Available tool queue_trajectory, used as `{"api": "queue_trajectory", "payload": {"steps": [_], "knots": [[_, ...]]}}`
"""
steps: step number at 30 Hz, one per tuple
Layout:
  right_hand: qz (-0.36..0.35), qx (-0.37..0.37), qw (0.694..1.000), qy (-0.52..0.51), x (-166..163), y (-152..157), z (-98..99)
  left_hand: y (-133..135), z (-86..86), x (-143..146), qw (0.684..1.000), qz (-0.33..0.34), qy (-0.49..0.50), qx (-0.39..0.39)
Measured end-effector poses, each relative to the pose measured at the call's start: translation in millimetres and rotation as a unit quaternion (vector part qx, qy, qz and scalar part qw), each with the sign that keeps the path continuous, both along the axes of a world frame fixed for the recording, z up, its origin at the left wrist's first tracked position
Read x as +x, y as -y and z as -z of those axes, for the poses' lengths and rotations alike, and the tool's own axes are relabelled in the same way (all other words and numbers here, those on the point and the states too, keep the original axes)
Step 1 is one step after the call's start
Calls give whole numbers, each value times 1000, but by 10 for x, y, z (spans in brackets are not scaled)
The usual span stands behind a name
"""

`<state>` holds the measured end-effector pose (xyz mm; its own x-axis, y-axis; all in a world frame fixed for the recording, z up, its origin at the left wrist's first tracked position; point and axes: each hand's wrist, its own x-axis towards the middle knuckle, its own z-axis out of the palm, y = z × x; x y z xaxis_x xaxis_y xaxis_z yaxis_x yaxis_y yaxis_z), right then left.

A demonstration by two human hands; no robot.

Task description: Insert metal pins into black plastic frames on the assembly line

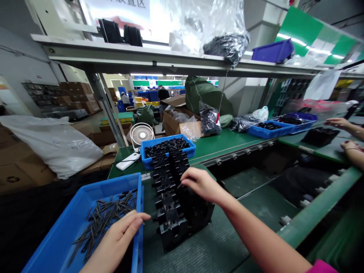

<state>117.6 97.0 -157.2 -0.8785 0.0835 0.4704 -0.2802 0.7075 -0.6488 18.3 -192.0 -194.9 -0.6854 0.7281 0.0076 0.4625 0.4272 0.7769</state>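
Observation:
Rows of black plastic parts [166,182] stand side by side on the green work surface in front of me. Over their right row is my right hand [201,184], its thumb and fingers pinched together; whatever lies between the fingertips is too small to make out. My left hand [122,231] hovers at the right rim of a large blue bin [71,212], beside the near end of the rows. Its thumb presses against the index finger, and I cannot make out what it holds. Thin dark strips [99,220] lie heaped inside that bin.
Behind the rows stands a smaller blue tray [192,148] of short black pieces, with a white fan [141,133] and a white device [127,161] to its left. A shelf [176,64] crosses overhead. At right, another person's hands [351,144] are near a black part [320,136].

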Motion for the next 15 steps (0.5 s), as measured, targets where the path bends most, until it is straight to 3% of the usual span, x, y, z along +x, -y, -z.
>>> {"api": "queue_trajectory", "payload": {"steps": [2,5,10,15], "knots": [[68,47,997,4,-49,-348,36,6,-2,-30,1000,-29,-10,-3],[97,72,992,18,-116,-659,139,17,-10,-59,998,-65,-8,-10],[99,78,992,26,-192,-726,284,46,83,-150,995,-95,21,11],[102,81,991,27,-219,-766,306,50,226,-228,995,-96,6,11]]}}
